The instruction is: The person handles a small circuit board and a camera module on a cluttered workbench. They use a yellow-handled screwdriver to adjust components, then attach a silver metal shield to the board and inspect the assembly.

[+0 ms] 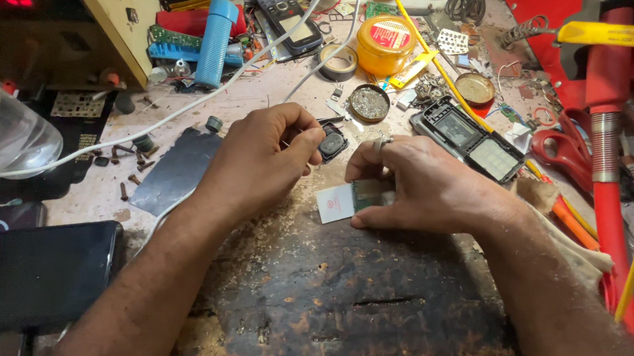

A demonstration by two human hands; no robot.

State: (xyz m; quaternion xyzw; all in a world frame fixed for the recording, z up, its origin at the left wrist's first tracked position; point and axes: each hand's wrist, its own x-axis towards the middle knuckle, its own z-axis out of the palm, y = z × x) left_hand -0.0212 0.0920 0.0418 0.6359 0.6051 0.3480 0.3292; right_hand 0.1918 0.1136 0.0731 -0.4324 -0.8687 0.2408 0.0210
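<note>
Circuit board (372,194) with white card (335,202) is being pinched by right hand (419,188); left hand (263,160) is gripping what looks like a small black part (332,142).

A small speaker part (332,142) sits at the left hand's (259,160) fingertips. Under the right hand (419,188) lies a circuit board (371,196), a card (335,202) touching its left edge. Behind the right hand lies an open phone frame (473,140); left of the left hand, a metal sheet (174,171).
</note>
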